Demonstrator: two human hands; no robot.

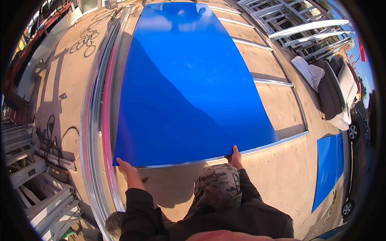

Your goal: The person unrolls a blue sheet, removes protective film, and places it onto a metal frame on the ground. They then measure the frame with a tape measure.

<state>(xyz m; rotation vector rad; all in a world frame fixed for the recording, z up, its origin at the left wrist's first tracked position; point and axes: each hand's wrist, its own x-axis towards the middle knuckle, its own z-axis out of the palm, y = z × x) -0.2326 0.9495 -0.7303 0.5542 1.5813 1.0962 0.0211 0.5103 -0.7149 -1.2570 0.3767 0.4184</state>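
Note:
A large glossy blue sheet (181, 100) lies over a metal frame (289, 136) on the ground, stretching away from me. At its near left corner, my left hand (126, 168) is closed on the edge, thumb on top. Farther right along the same near edge, my right hand (235, 158) grips the sheet with its thumb raised over the top. Both hands' other fingers are mostly hidden under the edge. The frame's near rail and several crossbars show beyond the sheet's right side.
Long metal profiles (94, 120), one reddish-pink, run along the left. Welded metal frames (44, 193) stand at lower left, with cables (86, 42) behind. Another blue sheet (327, 168) lies at right beside a parked car (356, 160). Stacked metal frames (305, 28) and cushions (333, 88) sit at far right.

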